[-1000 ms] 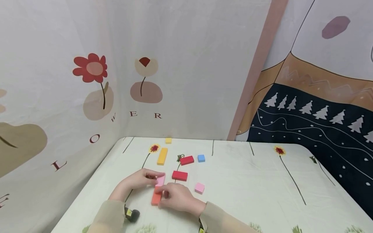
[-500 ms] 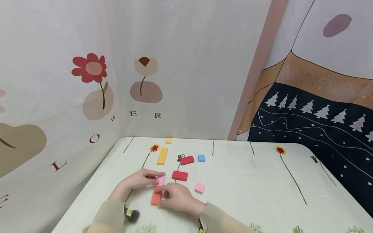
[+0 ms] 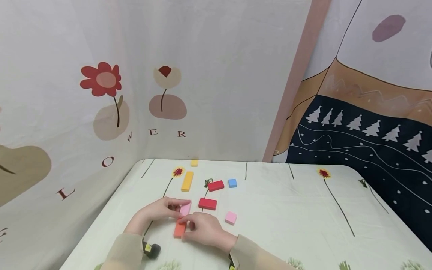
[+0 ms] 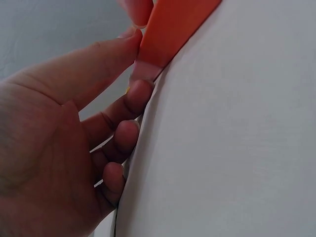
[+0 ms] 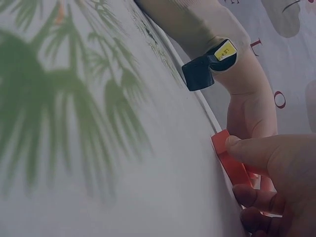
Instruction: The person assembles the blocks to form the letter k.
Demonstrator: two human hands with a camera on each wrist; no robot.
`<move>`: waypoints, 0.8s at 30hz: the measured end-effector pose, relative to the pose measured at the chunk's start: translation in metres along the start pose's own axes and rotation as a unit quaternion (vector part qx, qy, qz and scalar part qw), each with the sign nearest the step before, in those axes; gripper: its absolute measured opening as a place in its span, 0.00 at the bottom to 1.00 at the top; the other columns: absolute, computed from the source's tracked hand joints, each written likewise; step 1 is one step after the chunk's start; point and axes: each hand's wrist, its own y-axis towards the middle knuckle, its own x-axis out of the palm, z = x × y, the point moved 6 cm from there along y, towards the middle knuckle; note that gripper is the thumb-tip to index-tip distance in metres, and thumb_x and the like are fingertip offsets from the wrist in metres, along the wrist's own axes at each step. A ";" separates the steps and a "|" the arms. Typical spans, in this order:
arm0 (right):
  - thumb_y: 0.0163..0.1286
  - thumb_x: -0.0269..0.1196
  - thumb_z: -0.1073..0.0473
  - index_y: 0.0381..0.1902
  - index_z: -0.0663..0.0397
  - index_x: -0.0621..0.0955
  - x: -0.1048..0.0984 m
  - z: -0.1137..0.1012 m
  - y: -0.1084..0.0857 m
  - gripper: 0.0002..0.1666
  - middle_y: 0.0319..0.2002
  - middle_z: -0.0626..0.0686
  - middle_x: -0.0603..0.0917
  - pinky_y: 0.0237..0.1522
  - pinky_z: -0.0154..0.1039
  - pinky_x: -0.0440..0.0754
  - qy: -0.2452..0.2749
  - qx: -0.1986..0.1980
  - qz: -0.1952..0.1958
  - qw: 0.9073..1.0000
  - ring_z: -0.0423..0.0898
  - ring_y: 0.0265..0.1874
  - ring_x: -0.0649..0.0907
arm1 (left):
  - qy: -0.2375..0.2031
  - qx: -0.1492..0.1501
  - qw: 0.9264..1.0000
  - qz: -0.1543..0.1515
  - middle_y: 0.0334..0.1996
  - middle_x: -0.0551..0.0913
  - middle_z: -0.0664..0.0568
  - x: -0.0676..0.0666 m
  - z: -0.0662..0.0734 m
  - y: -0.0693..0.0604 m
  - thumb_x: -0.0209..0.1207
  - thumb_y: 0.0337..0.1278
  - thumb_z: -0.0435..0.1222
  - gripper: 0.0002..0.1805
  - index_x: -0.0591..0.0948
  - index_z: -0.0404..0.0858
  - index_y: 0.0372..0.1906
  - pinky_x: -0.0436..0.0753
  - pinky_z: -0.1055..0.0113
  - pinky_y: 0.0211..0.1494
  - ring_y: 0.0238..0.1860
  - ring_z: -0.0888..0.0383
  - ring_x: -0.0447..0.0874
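In the head view my left hand [image 3: 158, 210] pinches a pink rectangular block [image 3: 185, 209] lying on the table. Directly in front of it, end to end, is an orange-red rectangular block [image 3: 179, 230], held between the thumb and fingers of my right hand [image 3: 205, 229]. The left wrist view has the left hand [image 4: 64, 123] with thumb and forefinger either side of the pink block [image 4: 144, 72], whose end meets the orange-red block [image 4: 173, 29]. Seen from the right wrist, the orange-red block [image 5: 229, 160] sits flat, thumb on its near end; my fingers partly cover it.
Two red blocks [image 3: 207, 204] [image 3: 216, 186], a pink cube [image 3: 231, 218] and a blue cube [image 3: 232, 183] lie to the right of the hands. Farther back are a long yellow block [image 3: 187, 181] and a small yellow block [image 3: 194, 163]. A flower-printed cloth [image 3: 287, 217] covers the table.
The head view has shifted slightly. Both hands stay on the same two blocks, and the right fingertips have moved a little at the joint between them.
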 end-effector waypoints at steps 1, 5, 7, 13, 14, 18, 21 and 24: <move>0.58 0.72 0.47 0.53 0.32 0.83 0.000 0.000 0.000 0.23 0.23 0.33 0.74 0.27 0.28 0.67 0.001 0.000 0.000 1.000 0.29 0.25 0.71 | 0.001 0.000 1.000 0.000 0.33 0.75 0.52 0.000 0.000 0.000 0.68 0.54 0.41 0.27 0.79 0.55 0.61 0.67 0.57 0.42 0.42 0.54 0.70; 0.58 0.71 0.47 0.53 0.32 0.83 0.001 0.000 0.000 0.23 0.23 0.33 0.74 0.27 0.28 0.67 -0.001 0.002 0.001 1.000 0.30 0.25 0.71 | 0.004 -0.001 1.000 0.000 0.33 0.75 0.52 0.000 0.000 -0.001 0.67 0.55 0.41 0.27 0.79 0.55 0.62 0.67 0.57 0.42 0.42 0.54 0.70; 0.59 0.71 0.47 0.53 0.32 0.83 0.001 0.000 0.001 0.23 0.23 0.33 0.73 0.27 0.28 0.67 -0.006 0.000 0.003 1.000 0.29 0.25 0.71 | 0.002 -0.004 1.000 0.002 0.33 0.75 0.52 0.000 0.000 -0.001 0.67 0.55 0.41 0.27 0.79 0.55 0.62 0.67 0.57 0.42 0.42 0.54 0.70; 0.59 0.70 0.47 0.53 0.31 0.83 0.002 0.001 0.001 0.22 0.22 0.33 0.73 0.26 0.28 0.67 -0.011 0.002 0.003 1.000 0.29 0.23 0.71 | -0.012 -0.012 1.000 -0.003 0.32 0.77 0.52 0.001 0.000 -0.001 0.66 0.56 0.41 0.27 0.78 0.54 0.63 0.67 0.56 0.43 0.42 0.54 0.71; 0.59 0.70 0.46 0.53 0.31 0.83 0.002 0.001 0.001 0.22 0.21 0.34 0.73 0.25 0.28 0.67 -0.010 0.001 0.003 1.000 0.30 0.23 0.71 | -0.013 -0.012 1.000 -0.003 0.33 0.77 0.52 0.001 0.000 -0.001 0.66 0.56 0.41 0.27 0.78 0.54 0.63 0.68 0.56 0.43 0.42 0.54 0.71; 0.60 0.69 0.46 0.54 0.32 0.83 0.000 0.002 0.001 0.22 0.22 0.33 0.74 0.27 0.28 0.69 0.009 -0.002 -0.003 1.000 0.30 0.23 0.72 | -0.012 -0.007 1.000 -0.002 0.33 0.77 0.52 0.001 0.000 -0.001 0.67 0.56 0.42 0.28 0.77 0.54 0.63 0.68 0.56 0.42 0.42 0.54 0.71; 0.61 0.69 0.47 0.52 0.34 0.84 -0.005 0.003 0.001 0.20 0.24 0.33 0.77 0.28 0.29 0.71 0.048 0.007 -0.014 0.999 0.31 0.24 0.73 | -0.016 -0.003 1.000 -0.006 0.33 0.77 0.52 0.000 -0.001 0.000 0.67 0.55 0.42 0.28 0.77 0.54 0.63 0.68 0.56 0.42 0.42 0.54 0.71; 0.61 0.69 0.49 0.47 0.37 0.86 -0.014 0.006 0.001 0.15 0.26 0.33 0.79 0.28 0.30 0.73 0.082 0.026 -0.022 0.996 0.33 0.25 0.74 | -0.024 0.003 1.000 -0.015 0.33 0.77 0.52 0.000 -0.002 0.001 0.67 0.56 0.43 0.28 0.77 0.53 0.63 0.67 0.56 0.43 0.43 0.54 0.70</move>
